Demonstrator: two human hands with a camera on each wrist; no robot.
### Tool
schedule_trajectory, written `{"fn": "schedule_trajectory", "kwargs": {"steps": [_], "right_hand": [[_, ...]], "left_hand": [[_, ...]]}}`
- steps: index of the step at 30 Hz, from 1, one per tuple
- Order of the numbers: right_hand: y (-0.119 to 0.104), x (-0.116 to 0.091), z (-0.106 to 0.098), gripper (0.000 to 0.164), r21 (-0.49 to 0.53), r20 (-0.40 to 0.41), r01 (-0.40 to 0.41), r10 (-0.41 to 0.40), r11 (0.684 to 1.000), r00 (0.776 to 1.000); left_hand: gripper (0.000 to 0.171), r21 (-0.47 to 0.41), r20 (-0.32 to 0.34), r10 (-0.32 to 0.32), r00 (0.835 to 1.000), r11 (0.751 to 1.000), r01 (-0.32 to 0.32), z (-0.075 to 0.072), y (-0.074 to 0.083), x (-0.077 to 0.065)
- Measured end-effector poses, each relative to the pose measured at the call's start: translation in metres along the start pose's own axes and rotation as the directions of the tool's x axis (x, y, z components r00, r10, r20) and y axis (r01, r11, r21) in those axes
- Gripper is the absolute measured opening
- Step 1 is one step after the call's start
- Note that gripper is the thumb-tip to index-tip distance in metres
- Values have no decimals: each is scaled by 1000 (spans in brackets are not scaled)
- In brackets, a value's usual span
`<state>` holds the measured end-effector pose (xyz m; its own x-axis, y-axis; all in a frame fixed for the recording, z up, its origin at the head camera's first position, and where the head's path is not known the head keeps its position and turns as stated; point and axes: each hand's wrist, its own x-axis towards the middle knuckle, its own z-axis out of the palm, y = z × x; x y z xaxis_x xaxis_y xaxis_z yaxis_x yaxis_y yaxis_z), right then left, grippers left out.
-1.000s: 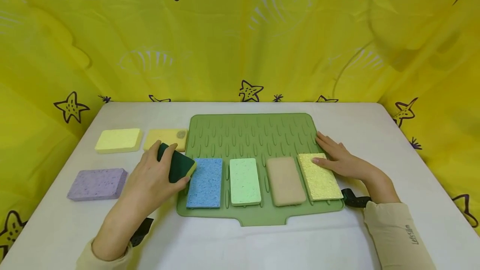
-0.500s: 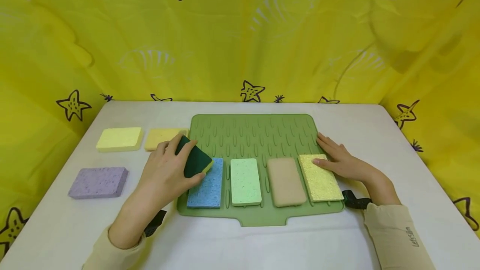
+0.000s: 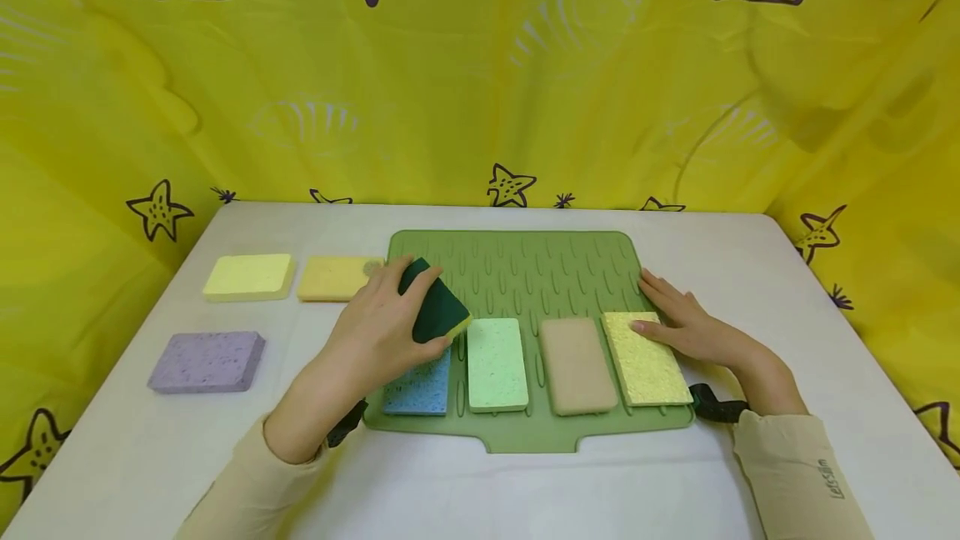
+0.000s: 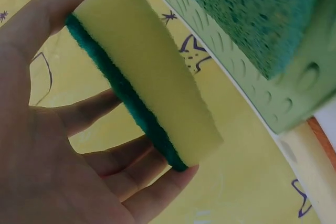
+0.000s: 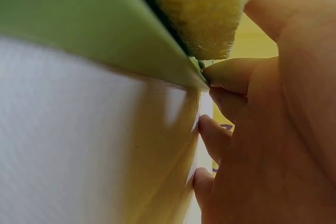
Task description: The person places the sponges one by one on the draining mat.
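My left hand (image 3: 378, 336) grips a scrub sponge (image 3: 441, 304) with a dark green scouring side and a yellow foam side. It is tilted above the blue sponge (image 3: 417, 392), partly hiding it. The left wrist view shows the thumb at one end of the scrub sponge (image 4: 149, 66) and fingers at the other. My right hand (image 3: 693, 327) rests at the right edge of the green mat (image 3: 517, 257), its thumb touching a speckled yellow sponge (image 3: 648, 365). Between lie a mint-green sponge (image 3: 498, 365) and a beige sponge (image 3: 577, 365).
Left of the mat, on the white table (image 3: 600, 490), lie a pale yellow sponge (image 3: 249, 277), a tan-yellow sponge (image 3: 333, 277) with a round grey mark, and a purple sponge (image 3: 206, 362). A yellow printed curtain (image 3: 450, 90) surrounds the back and sides.
My left hand has carried the scrub sponge rightward, from the mat's left edge to above the blue sponge. My right hand stays in place at the mat's right edge.
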<state>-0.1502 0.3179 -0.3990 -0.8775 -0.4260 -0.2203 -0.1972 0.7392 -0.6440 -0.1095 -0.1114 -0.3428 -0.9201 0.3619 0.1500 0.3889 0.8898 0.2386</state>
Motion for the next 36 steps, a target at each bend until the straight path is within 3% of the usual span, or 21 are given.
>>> {"fn": "schedule_trajectory", "kwargs": {"steps": [10,23,36], "right_hand": [[0,0,0,85,0,-4,7,-7,1000,1000],[-1,0,0,85,6,-6,18,-18,1000,1000],[3,0,1,85,-1,-11,16,-16,1000,1000]], "left_hand": [[81,5,53,90,995,996,-90,5,13,23],[82,42,179,158,971,985,-168,9,31,54],[82,48,215,241,946,965,-257,17,43,80]]}}
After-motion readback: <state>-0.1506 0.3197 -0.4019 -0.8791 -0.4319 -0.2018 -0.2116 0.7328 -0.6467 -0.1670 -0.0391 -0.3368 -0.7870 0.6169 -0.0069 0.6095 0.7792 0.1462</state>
